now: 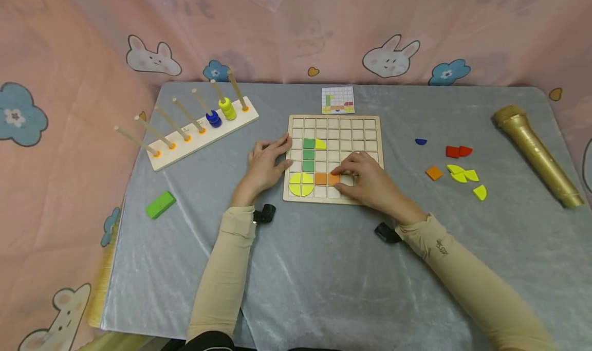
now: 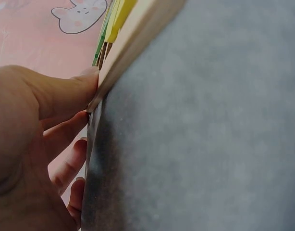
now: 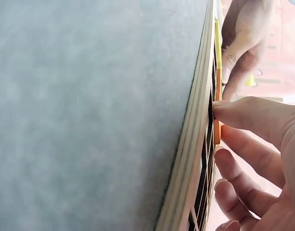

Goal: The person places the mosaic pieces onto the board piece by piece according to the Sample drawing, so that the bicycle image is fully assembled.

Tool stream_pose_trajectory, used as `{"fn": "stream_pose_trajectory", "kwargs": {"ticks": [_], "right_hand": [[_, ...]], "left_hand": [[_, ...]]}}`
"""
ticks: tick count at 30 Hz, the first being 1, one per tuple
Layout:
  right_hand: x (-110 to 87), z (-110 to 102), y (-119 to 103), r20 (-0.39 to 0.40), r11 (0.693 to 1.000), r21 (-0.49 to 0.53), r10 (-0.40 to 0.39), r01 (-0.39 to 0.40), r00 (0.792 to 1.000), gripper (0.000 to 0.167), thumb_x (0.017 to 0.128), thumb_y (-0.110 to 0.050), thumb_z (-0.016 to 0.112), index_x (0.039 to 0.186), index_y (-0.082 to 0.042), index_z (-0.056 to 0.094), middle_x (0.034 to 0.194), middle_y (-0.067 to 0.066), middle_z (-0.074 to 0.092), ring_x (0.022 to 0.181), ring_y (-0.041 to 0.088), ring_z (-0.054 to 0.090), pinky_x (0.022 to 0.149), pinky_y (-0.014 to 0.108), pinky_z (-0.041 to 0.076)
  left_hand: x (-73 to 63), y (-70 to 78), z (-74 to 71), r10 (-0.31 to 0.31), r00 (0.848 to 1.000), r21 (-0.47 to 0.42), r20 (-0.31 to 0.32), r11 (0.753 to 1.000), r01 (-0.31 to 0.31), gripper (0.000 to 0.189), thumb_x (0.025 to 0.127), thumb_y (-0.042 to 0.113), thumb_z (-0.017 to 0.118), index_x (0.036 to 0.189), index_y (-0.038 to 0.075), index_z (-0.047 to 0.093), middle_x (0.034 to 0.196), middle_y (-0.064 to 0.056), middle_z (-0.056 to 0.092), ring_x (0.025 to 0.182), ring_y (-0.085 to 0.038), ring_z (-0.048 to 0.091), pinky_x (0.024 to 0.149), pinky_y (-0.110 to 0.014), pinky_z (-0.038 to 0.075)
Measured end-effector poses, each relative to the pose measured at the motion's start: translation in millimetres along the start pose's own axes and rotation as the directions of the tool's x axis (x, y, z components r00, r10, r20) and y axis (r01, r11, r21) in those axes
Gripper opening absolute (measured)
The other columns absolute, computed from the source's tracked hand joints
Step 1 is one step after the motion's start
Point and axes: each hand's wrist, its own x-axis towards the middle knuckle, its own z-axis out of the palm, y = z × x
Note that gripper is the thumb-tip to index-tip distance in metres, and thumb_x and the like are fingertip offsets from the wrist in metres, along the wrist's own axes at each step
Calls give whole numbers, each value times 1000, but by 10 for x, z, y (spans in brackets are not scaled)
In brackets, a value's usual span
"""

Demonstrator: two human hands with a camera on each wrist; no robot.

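Note:
A wooden grid board (image 1: pixel 365 127) lies in the middle of the table. My left hand (image 1: pixel 265 166) rests along its left side, with fairly straight fingers and the thumb touching the edge. Between thumb and index finger, my right hand (image 1: pixel 376 186) pinches an orange square tile (image 1: pixel 333 179) over the grid, beside another orange square (image 1: pixel 320 179). The right wrist view shows the pinched tile at the board's surface. Green squares (image 1: pixel 308 154) form a column on the board. Yellow quarter-circles (image 1: pixel 301 184) make a disc at lower left, and one more (image 1: pixel 320 144) sits near the top green square.
Behind the board lies a pattern card (image 1: pixel 337 100). Loose at right are a blue piece (image 1: pixel 420 142), red pieces (image 1: pixel 453 152), an orange square (image 1: pixel 433 173) and yellow pieces (image 1: pixel 458 173), near a gold microphone (image 1: pixel 536 155). At left are a peg stand (image 1: pixel 173 153) and green block (image 1: pixel 160 204).

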Motion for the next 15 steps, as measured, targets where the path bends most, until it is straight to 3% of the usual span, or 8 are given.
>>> {"fn": "stream_pose_trajectory", "kwargs": {"ticks": [8,15], "right_hand": [[-45,-32,48,-14,1000,16,22,-22,1000,26,88,-12,87,112,-8,81,112,11,70,107,28,53,92,46,44],[-174,-250,184,-56,994,68,93,-89,994,30,89,-11,86,117,-3,78,115,16,69,103,30,50,87,42,38]], "left_hand": [[2,-1,3,-3,1000,2,2,1000,3,58,107,26,64,162,21,44,175,11,28,152,-30,29,114,-54,23],[-3,8,-2,-4,1000,6,1,1000,4,59,107,26,63,162,21,44,175,11,28,151,-31,29,114,-54,23]]}}
